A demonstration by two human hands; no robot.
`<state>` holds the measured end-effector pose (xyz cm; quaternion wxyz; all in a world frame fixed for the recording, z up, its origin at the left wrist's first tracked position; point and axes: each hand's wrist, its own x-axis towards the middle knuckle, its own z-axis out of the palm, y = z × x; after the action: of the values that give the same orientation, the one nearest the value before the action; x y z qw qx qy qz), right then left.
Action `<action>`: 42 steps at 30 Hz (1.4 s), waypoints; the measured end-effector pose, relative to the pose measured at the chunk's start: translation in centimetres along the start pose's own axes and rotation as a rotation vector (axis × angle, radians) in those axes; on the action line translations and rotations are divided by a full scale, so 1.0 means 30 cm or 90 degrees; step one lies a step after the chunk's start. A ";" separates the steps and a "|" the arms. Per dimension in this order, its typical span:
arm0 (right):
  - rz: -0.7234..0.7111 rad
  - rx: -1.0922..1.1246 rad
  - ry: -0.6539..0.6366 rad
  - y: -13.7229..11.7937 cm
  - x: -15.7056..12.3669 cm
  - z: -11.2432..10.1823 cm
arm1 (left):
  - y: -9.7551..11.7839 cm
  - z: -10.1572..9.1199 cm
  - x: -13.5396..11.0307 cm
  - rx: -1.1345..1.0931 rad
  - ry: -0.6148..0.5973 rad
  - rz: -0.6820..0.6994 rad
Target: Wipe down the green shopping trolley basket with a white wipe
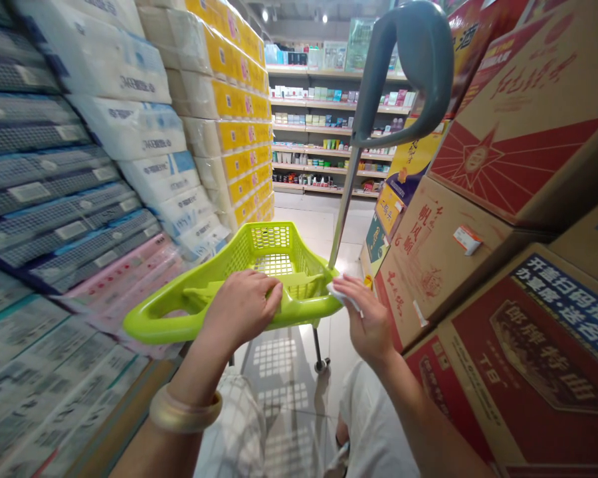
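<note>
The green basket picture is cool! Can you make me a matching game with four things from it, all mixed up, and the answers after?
Things:
1. basket
2. handle
3. left hand
4. right hand

Clues:
A. has a bracelet at its wrist
B. bright green
C. holding a white cloth or tissue
D. grey, at the top of a metal pole

Right pairs: 1-B, 2-D, 3-A, 4-C

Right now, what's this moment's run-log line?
left hand: on green basket | right hand: holding white cloth at basket's corner | grey handle: upright
</note>
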<state>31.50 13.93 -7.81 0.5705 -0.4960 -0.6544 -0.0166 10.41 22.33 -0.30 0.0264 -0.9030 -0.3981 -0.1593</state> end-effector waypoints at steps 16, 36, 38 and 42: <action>0.171 0.172 0.060 -0.003 -0.026 0.001 | -0.054 -0.017 -0.032 -0.042 -0.016 0.045; 0.182 0.306 -0.018 -0.007 -0.037 -0.040 | -0.056 -0.027 -0.047 -0.054 -0.040 0.034; 0.240 0.318 0.011 -0.008 -0.022 -0.039 | -0.052 -0.028 -0.046 -0.052 -0.038 0.032; 0.095 0.199 -0.055 -0.102 -0.035 -0.044 | -0.039 -0.031 -0.044 -0.039 -0.026 0.033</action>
<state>30.27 10.95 -6.48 0.6117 -0.4484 -0.6344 0.1492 8.47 22.01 0.07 -0.0054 -0.9165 -0.3700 -0.1519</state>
